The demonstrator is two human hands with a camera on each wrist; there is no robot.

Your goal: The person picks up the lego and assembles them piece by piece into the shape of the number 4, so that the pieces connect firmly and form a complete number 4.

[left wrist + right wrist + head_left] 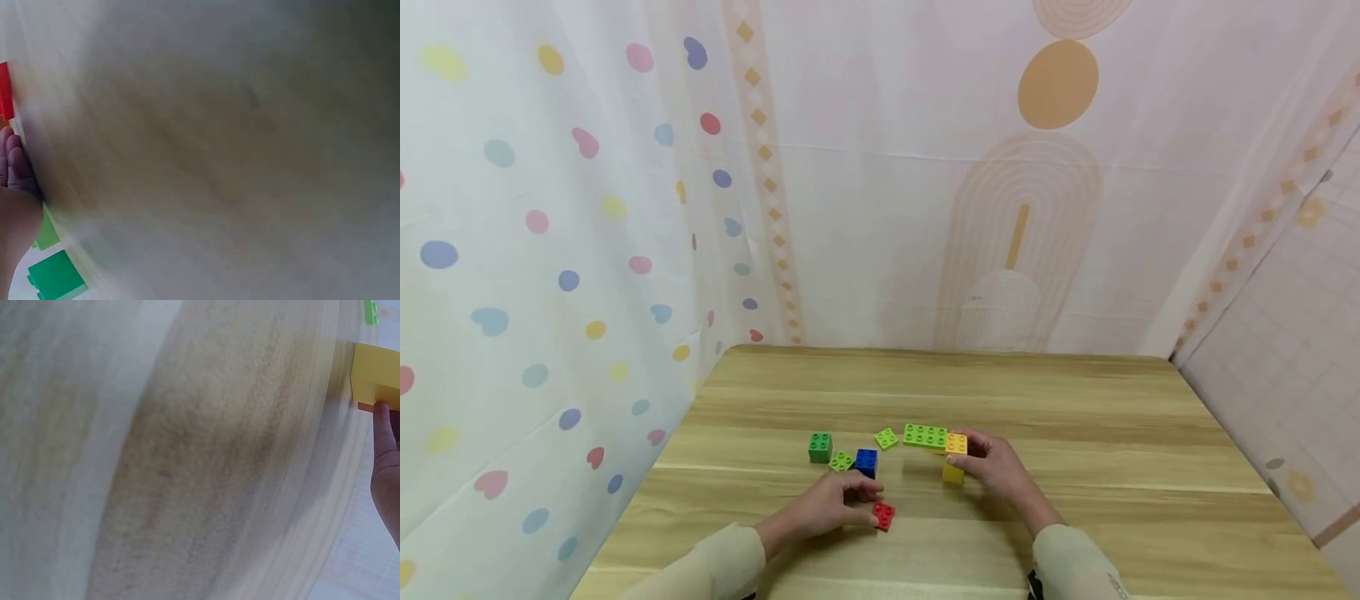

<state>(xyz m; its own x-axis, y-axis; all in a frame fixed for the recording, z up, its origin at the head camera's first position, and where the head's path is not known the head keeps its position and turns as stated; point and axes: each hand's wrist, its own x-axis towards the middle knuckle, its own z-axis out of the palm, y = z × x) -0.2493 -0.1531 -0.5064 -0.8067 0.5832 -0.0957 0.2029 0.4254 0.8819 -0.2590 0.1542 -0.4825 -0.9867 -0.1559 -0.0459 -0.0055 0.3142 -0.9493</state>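
My left hand (829,507) is low over the table, its thumb and forefinger at the edges of a small flat red brick (885,517). Just beyond its fingers is a blue brick (867,461). With thumb and fingers my right hand (997,468) pinches an orange-yellow brick (957,442); a yellow brick (953,474) shows directly below it. In the right wrist view, a fingertip presses against the yellow block (378,372). A long light green brick (924,435) lies against the orange-yellow one's left side; whether they are joined I cannot tell.
A dark green brick (820,447) stands to the left, with a flat light green brick (842,461) between it and the blue one. Another flat light green brick (886,438) lies farther back. The wooden table (1075,400) meets a patterned curtain (880,250) behind.
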